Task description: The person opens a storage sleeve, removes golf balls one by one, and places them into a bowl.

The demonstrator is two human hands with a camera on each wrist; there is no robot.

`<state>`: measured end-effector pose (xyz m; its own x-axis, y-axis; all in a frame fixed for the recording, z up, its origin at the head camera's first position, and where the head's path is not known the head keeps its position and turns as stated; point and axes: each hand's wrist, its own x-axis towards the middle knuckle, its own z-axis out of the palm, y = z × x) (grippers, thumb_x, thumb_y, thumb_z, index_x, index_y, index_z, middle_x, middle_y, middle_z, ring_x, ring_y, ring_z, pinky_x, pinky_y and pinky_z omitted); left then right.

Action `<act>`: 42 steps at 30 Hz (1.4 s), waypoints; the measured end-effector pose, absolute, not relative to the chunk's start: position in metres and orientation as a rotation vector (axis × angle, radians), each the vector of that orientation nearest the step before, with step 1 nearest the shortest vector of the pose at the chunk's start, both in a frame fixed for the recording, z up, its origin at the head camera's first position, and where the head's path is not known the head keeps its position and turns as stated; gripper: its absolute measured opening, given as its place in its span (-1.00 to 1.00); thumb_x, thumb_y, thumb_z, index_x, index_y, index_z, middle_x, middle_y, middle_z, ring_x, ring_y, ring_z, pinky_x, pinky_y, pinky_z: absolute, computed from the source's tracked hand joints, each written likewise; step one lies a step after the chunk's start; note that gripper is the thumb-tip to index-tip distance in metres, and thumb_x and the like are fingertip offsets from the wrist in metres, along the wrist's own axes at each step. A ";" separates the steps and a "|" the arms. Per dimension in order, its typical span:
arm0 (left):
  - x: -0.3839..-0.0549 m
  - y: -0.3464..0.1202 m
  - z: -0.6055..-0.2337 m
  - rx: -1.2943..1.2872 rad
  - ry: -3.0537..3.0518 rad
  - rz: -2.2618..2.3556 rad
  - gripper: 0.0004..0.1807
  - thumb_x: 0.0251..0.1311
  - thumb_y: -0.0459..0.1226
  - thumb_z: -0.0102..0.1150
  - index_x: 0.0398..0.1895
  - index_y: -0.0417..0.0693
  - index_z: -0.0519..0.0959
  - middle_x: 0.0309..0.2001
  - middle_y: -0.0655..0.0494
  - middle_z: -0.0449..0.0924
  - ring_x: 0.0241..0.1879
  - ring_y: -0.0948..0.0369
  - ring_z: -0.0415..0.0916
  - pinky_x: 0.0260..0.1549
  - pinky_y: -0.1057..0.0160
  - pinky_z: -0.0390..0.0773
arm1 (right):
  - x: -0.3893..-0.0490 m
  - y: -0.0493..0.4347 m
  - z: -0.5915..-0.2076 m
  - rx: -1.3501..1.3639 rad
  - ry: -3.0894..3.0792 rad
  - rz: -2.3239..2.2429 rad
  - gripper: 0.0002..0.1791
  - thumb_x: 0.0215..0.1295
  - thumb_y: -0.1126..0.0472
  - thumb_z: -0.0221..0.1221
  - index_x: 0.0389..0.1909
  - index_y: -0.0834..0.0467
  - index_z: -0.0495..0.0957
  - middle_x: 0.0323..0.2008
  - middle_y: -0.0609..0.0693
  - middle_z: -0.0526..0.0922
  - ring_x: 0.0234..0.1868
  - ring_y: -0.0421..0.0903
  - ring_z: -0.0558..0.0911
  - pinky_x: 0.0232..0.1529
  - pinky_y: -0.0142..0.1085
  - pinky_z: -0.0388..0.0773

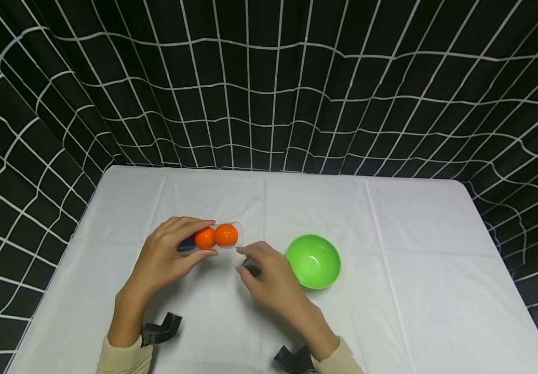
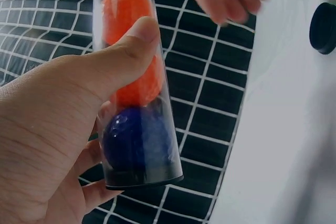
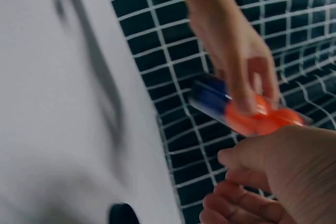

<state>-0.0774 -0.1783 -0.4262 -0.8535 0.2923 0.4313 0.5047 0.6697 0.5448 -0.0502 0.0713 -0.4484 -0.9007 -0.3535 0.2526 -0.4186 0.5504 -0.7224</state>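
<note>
My left hand (image 1: pixel 163 254) grips a clear plastic tube (image 2: pixel 167 129) round its middle, its thumb along the side. Inside are two orange balls (image 1: pixel 226 235) towards the uncapped end and a dark blue ball (image 2: pixel 137 139) at the black base. In the head view the tube lies sideways, mouth to the right. My right hand (image 1: pixel 273 275) hovers just right of that mouth, fingers loosely bent with nothing between them. Below it a black cap (image 2: pixel 323 28) lies on the white cloth, partly hidden by the fingers in the head view.
A green bowl (image 1: pixel 313 261) stands right beside my right hand. White cloth covers the table (image 1: pixel 418 270), and a dark curtain with white netting (image 1: pixel 292 98) rises behind it and at both sides.
</note>
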 end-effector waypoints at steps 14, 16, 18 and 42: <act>-0.076 -0.171 -0.421 -0.739 -2.519 -0.761 -0.43 0.00 -0.01 0.66 0.14 0.15 0.77 -0.01 0.11 0.77 0.05 0.07 0.61 0.11 0.02 0.50 | -0.062 0.097 -0.442 0.605 -2.263 1.996 -0.59 0.35 0.44 0.33 0.20 0.26 0.63 0.14 0.20 0.67 0.10 0.07 0.75 0.10 -0.25 0.77; -0.076 -0.169 -0.420 -0.753 -2.513 -0.722 -0.45 0.02 -0.01 0.65 0.14 0.15 0.77 -0.01 0.10 0.77 0.06 0.05 0.61 0.13 0.01 0.49 | -0.062 0.097 -0.441 0.613 -2.241 2.046 -0.57 0.34 0.45 0.33 0.22 0.28 0.61 0.17 0.23 0.65 0.12 -0.06 0.74 0.11 -0.24 0.77; -0.075 -0.168 -0.419 -0.756 -2.508 -0.692 -0.46 0.04 -0.02 0.65 0.14 0.16 0.77 -0.01 0.09 0.77 0.07 0.03 0.61 0.15 -0.01 0.48 | -0.062 0.097 -0.441 0.618 -2.233 2.074 -0.55 0.32 0.46 0.34 0.23 0.29 0.60 0.19 0.24 0.64 0.13 -0.17 0.72 0.12 -0.23 0.77; -0.069 -0.161 -0.412 -0.813 -2.393 -0.544 -0.45 -0.10 -0.12 0.72 0.06 0.15 0.79 -0.06 0.12 0.76 -0.01 0.02 0.61 0.12 -0.02 0.51 | -0.063 0.096 -0.449 0.652 -2.232 2.199 -0.49 0.32 0.48 0.34 0.29 0.32 0.54 0.27 0.40 0.59 0.21 -0.12 0.71 0.17 -0.22 0.74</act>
<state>-0.0692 -0.1611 -0.4119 -0.6664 0.4269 0.6114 0.6493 0.7353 0.1943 -0.0629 0.0956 -0.4493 -0.9153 -0.3245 0.2386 -0.2435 -0.0262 -0.9696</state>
